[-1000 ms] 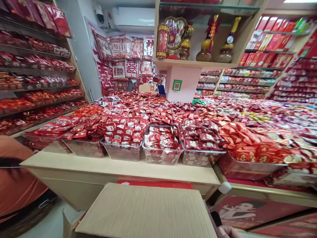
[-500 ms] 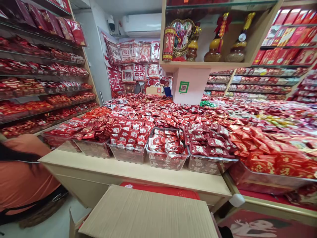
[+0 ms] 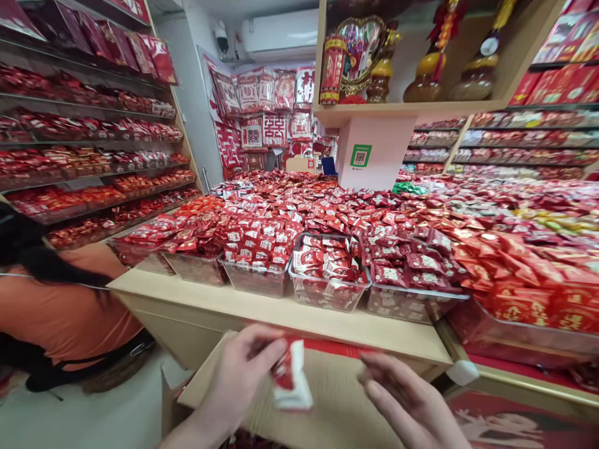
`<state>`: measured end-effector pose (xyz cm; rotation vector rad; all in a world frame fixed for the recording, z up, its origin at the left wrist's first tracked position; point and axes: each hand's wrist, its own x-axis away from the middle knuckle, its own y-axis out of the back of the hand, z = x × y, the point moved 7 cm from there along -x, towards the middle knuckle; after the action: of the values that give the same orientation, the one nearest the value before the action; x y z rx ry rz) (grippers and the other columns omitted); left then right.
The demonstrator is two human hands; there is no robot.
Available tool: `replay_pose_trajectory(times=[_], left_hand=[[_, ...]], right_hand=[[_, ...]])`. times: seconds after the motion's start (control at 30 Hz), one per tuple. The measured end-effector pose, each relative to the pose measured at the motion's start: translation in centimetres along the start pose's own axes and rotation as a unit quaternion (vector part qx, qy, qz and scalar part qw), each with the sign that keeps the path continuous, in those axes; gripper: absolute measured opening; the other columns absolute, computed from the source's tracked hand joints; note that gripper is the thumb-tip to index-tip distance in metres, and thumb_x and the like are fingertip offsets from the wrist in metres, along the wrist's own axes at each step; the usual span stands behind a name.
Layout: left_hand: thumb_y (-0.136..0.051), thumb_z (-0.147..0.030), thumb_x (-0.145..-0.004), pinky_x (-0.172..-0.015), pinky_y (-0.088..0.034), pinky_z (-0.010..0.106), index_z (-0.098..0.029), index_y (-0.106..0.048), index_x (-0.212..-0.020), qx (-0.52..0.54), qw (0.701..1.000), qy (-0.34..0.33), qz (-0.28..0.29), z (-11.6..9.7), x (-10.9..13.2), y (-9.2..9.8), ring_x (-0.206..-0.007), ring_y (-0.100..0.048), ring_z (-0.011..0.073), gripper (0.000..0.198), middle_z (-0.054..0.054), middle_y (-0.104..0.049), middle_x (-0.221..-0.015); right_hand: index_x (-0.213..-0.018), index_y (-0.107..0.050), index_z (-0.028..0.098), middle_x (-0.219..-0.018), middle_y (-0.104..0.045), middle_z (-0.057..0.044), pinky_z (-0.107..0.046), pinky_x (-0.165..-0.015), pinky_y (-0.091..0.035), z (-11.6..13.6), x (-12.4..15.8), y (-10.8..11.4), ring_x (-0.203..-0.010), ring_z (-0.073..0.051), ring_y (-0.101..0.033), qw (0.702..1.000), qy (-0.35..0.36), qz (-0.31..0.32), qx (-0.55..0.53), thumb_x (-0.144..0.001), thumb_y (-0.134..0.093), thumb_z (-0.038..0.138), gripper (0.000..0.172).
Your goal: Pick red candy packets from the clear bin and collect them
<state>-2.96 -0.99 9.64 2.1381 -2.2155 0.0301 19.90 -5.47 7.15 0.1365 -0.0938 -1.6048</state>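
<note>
Between the thumb and fingers of my left hand (image 3: 236, 377) is a small red-and-white candy packet (image 3: 294, 380), slightly blurred. My right hand (image 3: 407, 396) is to the right of it, thumb and fingers apart, with nothing seen in them. Both hands are above the cardboard box flap (image 3: 334, 380), whose surface shows between them. Below the flap, a dark gap with reddish bits shows at the bottom edge. Just beyond, a clear bin (image 3: 327, 293) holds similar red-and-white packets.
More clear bins of red packets line the wooden counter (image 3: 182, 299), including one of dark red packets (image 3: 412, 302). A person in an orange top (image 3: 70, 305) crouches at the left. An overhanging display cabinet (image 3: 412, 112) stands above the heaps. Stocked shelves (image 3: 93, 143) line the left wall.
Both my hands have come into view over the cardboard flap, the left one with a packet. The camera view has shifted a little left, so the counter appears further right.
</note>
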Motion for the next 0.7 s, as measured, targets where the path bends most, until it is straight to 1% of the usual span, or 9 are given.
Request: replay_pose_trajectory(times=[0.03, 0.07, 0.13, 0.2, 0.27, 0.37, 0.5, 0.57, 0.7], left_hand=[[-0.066, -0.031, -0.062, -0.057, -0.044, 0.020, -0.014, -0.059, -0.071, 0.050, 0.998, -0.015, 0.018, -0.7, -0.9, -2.1, -0.060, -0.054, 0.0102, 0.021, 0.000, -0.060, -0.065], [-0.066, -0.030, -0.061, -0.057, -0.044, 0.020, -0.014, -0.058, -0.072, 0.104, 0.994, -0.020, 0.030, -1.0, -1.8, -3.9, -0.059, -0.054, 0.0093, 0.021, -0.001, -0.060, -0.065], [-0.067, -0.028, -0.061, -0.059, -0.045, 0.021, -0.014, -0.056, -0.074, 0.187, 0.981, -0.015, 0.053, -1.0, -3.1, -6.7, -0.059, -0.054, 0.0090, 0.022, -0.001, -0.060, -0.065], [-0.066, -0.029, -0.062, -0.058, -0.046, 0.022, -0.014, -0.055, -0.076, 0.225, 0.971, 0.003, 0.080, -0.7, -3.8, -8.2, -0.059, -0.055, 0.0095, 0.023, 0.000, -0.060, -0.066], [-0.063, -0.031, -0.066, -0.058, -0.045, 0.024, -0.014, -0.053, -0.082, 0.230, 0.965, 0.021, 0.122, -0.4, -4.2, -9.1, -0.060, -0.056, 0.0102, 0.025, 0.001, -0.060, -0.071], [-0.063, -0.030, -0.066, -0.063, -0.044, 0.025, -0.015, -0.050, -0.092, 0.189, 0.964, 0.021, 0.188, -0.3, -4.6, -9.9, -0.065, -0.056, 0.0106, 0.032, 0.001, -0.059, -0.077], [-0.065, -0.026, -0.064, -0.064, -0.043, 0.024, -0.016, -0.048, -0.093, 0.116, 0.972, -0.003, 0.206, 0.1, -5.5, -10.2, -0.067, -0.056, 0.0115, 0.035, 0.001, -0.060, -0.076], [-0.065, -0.025, -0.064, -0.062, -0.043, 0.024, -0.017, -0.046, -0.097, 0.093, 0.971, -0.005, 0.220, 0.5, -5.7, -10.4, -0.067, -0.056, 0.0123, 0.038, 0.002, -0.061, -0.077], [-0.064, -0.022, -0.065, -0.064, -0.043, 0.025, -0.018, -0.044, -0.100, 0.105, 0.964, 0.016, 0.243, 1.4, -5.6, -10.6, -0.068, -0.056, 0.0118, 0.041, 0.002, -0.061, -0.080]], right_hand=[[-0.104, -0.055, 0.021, -0.087, -0.063, -0.007, -0.026, -0.066, -0.047, 1.2, -0.8, -1.4, -0.075, -0.017, -0.057, 0.999, 0.009, 0.038, -0.024, -0.064, -0.062, 0.040, 0.045], [-0.107, -0.052, 0.020, -0.091, -0.062, -0.008, -0.027, -0.066, -0.047, 2.3, -1.6, -2.5, -0.077, -0.017, -0.057, 0.997, 0.021, 0.061, -0.050, -0.066, -0.061, 0.039, 0.047], [-0.097, -0.057, 0.017, -0.085, -0.062, -0.006, -0.026, -0.062, -0.046, 3.4, -2.9, -3.3, -0.071, -0.015, -0.056, 0.995, 0.034, 0.065, -0.072, -0.070, -0.056, 0.040, 0.035], [-0.083, -0.060, 0.016, -0.073, -0.062, -0.004, -0.024, -0.058, -0.044, 3.4, -4.0, -3.1, -0.063, -0.012, -0.054, 0.996, 0.031, 0.047, -0.076, -0.073, -0.054, 0.039, 0.026], [-0.075, -0.060, 0.015, -0.065, -0.061, -0.002, -0.023, -0.055, -0.043, 2.9, -4.6, -2.4, -0.058, -0.011, -0.053, 0.996, 0.019, 0.030, -0.087, -0.073, -0.054, 0.038, 0.024], [-0.071, -0.059, 0.015, -0.063, -0.061, -0.002, -0.024, -0.057, -0.044, 1.6, -5.2, -1.8, -0.057, -0.011, -0.053, 0.992, 0.002, 0.019, -0.123, -0.073, -0.054, 0.038, 0.024], [-0.084, -0.059, 0.017, -0.077, -0.063, -0.004, -0.030, -0.069, -0.046, 0.1, -5.6, -2.1, -0.071, -0.015, -0.057, 0.992, 0.018, 0.011, -0.123, -0.072, -0.057, 0.035, 0.022], [-0.094, -0.057, 0.019, -0.087, -0.062, -0.006, -0.033, -0.074, -0.046, -0.5, -5.8, -2.4, -0.078, -0.017, -0.057, 0.991, 0.028, 0.020, -0.130, -0.070, -0.059, 0.033, 0.028], [-0.097, -0.055, 0.019, -0.091, -0.061, -0.007, -0.034, -0.075, -0.047, -1.5, -5.8, -2.7, -0.083, -0.019, -0.057, 0.987, 0.004, 0.042, -0.157, -0.072, -0.057, 0.033, 0.028]])
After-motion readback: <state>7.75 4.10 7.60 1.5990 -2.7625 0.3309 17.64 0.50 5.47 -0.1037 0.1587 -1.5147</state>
